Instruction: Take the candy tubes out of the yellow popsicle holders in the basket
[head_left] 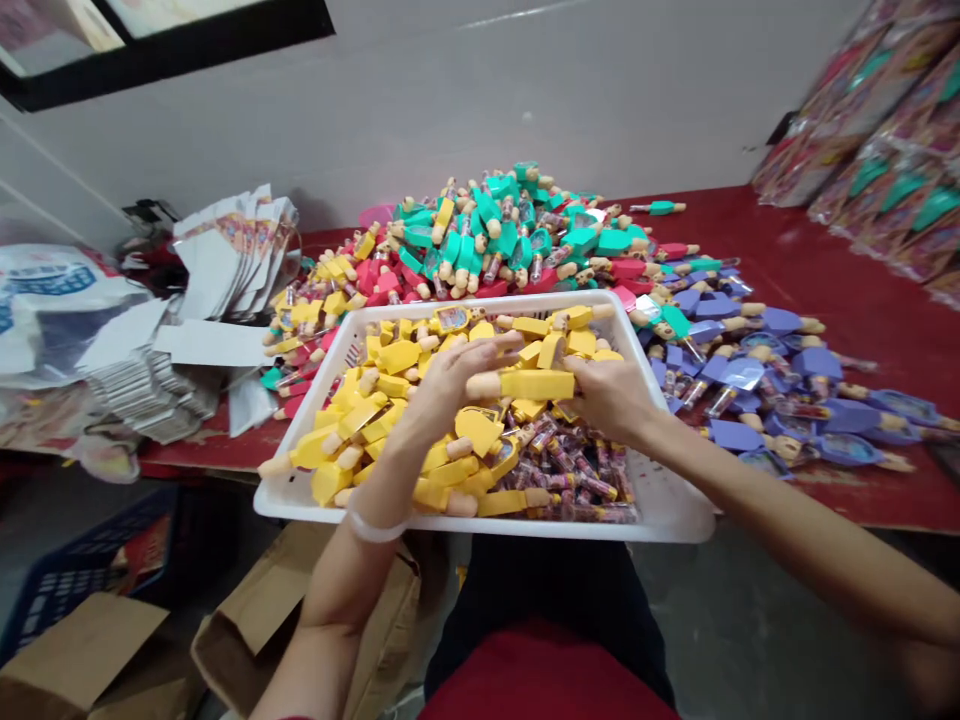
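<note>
My right hand (606,392) is closed around one or more yellow paddle-shaped toys (536,385) with beige knobbed handles, held above a white plastic tray (679,505). Fingers stretched out together, my left hand (469,372) lies just over the yellow pieces, close to the held toy's handle; its palm side is hidden. Loose yellow toys (360,415) of the same kind fill much of the tray. Small clear tubes with purple contents (581,470) lie in its front right part.
Behind the tray rises a heap of green toys (487,215) and red ones; purple toys (799,410) spread right on the red table (727,220). White cards (142,370) stack at left. Packed bags (892,150) stand at right. Cardboard boxes (82,650) sit below.
</note>
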